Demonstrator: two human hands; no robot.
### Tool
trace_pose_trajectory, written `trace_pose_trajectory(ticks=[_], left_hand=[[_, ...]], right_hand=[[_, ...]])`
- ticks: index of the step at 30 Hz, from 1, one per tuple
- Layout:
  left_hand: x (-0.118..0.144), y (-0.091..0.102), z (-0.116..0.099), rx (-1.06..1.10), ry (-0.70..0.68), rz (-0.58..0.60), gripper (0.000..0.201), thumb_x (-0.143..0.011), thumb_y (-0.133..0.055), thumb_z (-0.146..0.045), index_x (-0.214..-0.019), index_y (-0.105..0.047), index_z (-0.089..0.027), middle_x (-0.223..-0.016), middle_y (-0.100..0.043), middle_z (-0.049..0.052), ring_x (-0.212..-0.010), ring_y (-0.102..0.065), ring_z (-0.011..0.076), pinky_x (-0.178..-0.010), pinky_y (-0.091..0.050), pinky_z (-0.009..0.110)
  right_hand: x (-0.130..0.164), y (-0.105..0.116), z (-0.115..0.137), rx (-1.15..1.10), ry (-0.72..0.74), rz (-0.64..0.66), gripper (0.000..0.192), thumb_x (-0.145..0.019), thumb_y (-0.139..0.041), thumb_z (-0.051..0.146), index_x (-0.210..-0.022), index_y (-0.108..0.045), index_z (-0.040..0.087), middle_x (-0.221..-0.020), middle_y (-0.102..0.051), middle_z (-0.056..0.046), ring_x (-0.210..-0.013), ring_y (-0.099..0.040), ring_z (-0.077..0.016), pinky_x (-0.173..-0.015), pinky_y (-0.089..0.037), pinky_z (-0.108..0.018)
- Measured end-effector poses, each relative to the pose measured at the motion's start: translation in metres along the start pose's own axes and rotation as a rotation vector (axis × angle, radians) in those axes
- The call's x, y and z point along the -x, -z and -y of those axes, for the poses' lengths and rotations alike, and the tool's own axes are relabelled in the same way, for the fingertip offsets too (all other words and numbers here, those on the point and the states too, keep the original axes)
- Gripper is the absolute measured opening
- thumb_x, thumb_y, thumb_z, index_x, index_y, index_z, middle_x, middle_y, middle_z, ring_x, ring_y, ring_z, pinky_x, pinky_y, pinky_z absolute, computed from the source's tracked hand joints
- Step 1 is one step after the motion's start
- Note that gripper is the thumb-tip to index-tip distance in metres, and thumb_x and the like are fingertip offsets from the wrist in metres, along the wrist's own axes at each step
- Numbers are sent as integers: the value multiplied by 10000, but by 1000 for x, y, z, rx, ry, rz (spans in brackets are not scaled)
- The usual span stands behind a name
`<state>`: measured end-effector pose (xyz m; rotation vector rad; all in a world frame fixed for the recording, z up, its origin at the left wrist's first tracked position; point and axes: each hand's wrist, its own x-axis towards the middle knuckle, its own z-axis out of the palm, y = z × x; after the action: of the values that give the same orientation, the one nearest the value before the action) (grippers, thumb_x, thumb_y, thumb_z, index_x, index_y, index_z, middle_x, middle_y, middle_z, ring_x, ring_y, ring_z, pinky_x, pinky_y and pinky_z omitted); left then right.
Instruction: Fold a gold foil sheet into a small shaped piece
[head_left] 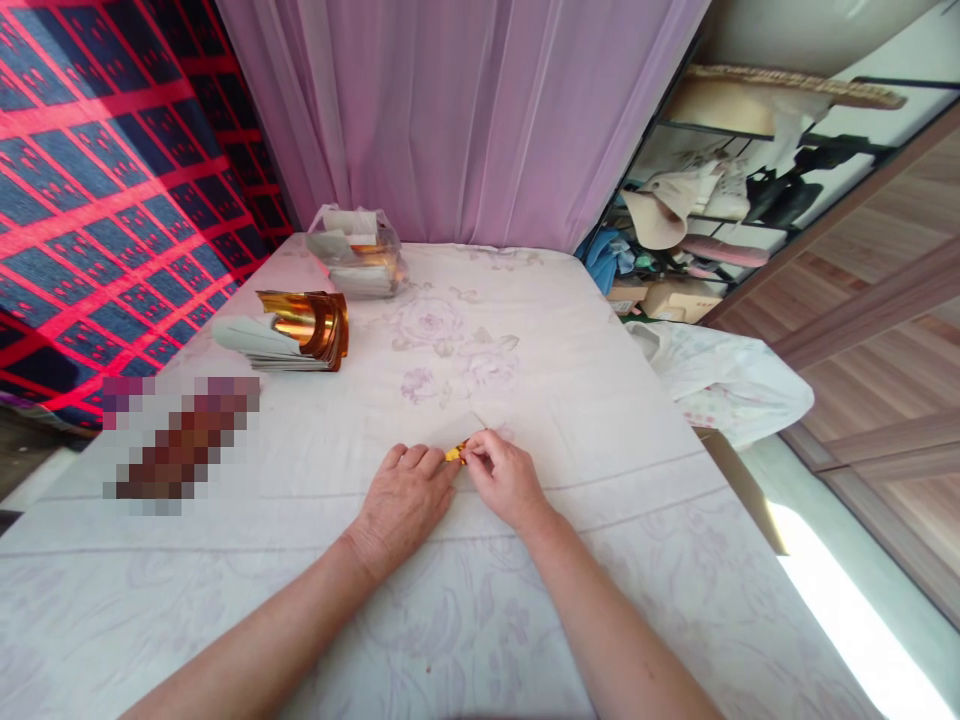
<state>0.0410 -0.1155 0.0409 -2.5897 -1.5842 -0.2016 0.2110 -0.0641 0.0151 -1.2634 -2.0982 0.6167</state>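
A small sheet of gold foil paper (pixel 455 453) lies on the cloth between my two hands, its pale corner (pixel 471 424) pointing away from me. My left hand (pixel 409 497) rests palm down over the sheet's left part, fingers together and slightly bent, thumb beside the gold strip. With thumb and forefinger pinched, my right hand (pixel 504 478) grips the sheet's right edge. My fingers hide much of the paper, so its full shape cannot be made out.
A curved stack of gold foil paper (pixel 311 330) stands at the left. Behind it sits a clear plastic bag (pixel 358 255) of similar sheets. The floral tablecloth (pixel 600 400) reaches a purple curtain (pixel 465 120). Shelves (pixel 690 200) and a white bag (pixel 735 385) are at right; a blurred patch covers something left.
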Motion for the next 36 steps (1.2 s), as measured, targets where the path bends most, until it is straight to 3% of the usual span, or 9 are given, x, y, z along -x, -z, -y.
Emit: trace_pose_trajectory(ticks=[12,17,26,36], left_hand=[[5,0,7,21,-34,-70,213,-918,-536,-249,-1101,-625,-187,-1037,-671,70,-974,-585,243,-851,-401,413],[3,2,4,-1,-9,-39,225,-893,-570,-234,-1104,-630,-182,-1073,-651,76,-1001,-564,253,-853,-408,408],[11,-2,9,11,2,-111,213,-933,-538,-267,-1089,-644,-168,-1067,-680,75,-982,-576,242,-837,-413,399],[7,3,4,30,41,-107,182,-935,-509,-243,-1031,-650,-181,-1000,-653,80,-957,-572,245,-821,-423,404]], right_hand=[[0,-1,-2,-21,-14,-2,53,-878,-522,215,-881,-571,237,-833,-737,-3,-758,-689,-166,-685,-482,-261],[-1,-2,-2,-16,-12,-4,59,-875,-520,201,-871,-568,235,-823,-731,-1,-731,-681,-160,-667,-473,-254],[0,-4,-4,-2,4,-26,41,-874,-533,210,-862,-565,233,-821,-731,-2,-721,-675,-157,-661,-462,-249],[-1,-4,-3,-4,2,-24,49,-872,-526,220,-862,-569,240,-803,-728,2,-712,-673,-156,-656,-467,-252]])
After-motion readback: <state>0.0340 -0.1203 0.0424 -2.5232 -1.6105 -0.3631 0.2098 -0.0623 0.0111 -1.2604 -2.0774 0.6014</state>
